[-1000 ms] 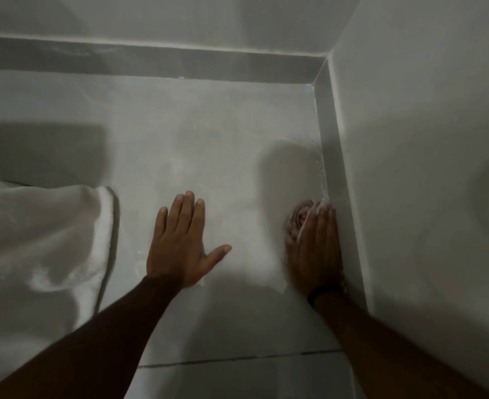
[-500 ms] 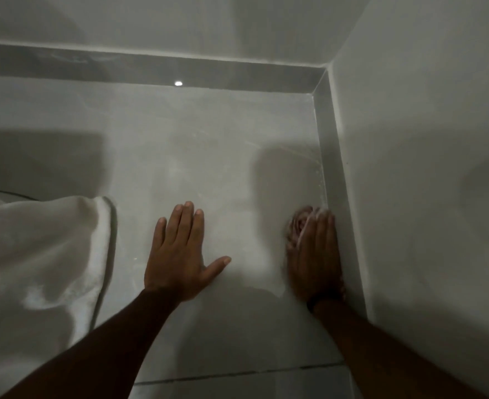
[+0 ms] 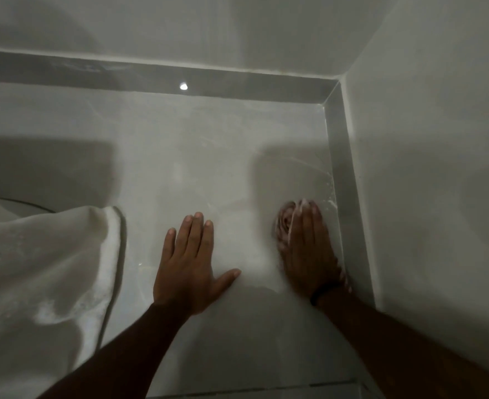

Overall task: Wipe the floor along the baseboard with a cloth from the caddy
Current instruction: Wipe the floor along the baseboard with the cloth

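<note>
My right hand (image 3: 309, 249) presses a pinkish cloth (image 3: 284, 223) flat on the pale tiled floor (image 3: 214, 156), right against the grey baseboard (image 3: 342, 180) on the right wall. Most of the cloth is hidden under the palm; a bunched edge shows at the fingertips. Wet streaks shine on the floor ahead of it. My left hand (image 3: 190, 263) lies flat on the floor with fingers spread, holding nothing, about a hand's width left of the cloth. No caddy is in view.
A second grey baseboard (image 3: 151, 79) runs along the far wall and meets the right one in the corner (image 3: 331, 95). A white draped fabric (image 3: 39, 269) hangs at the left, touching the floor. A tile joint (image 3: 266, 388) crosses near my forearms.
The view has tipped slightly, so the corner and both hands sit lower in the frame. The right hand with the cloth stays against the baseboard; the left hand stays planted.
</note>
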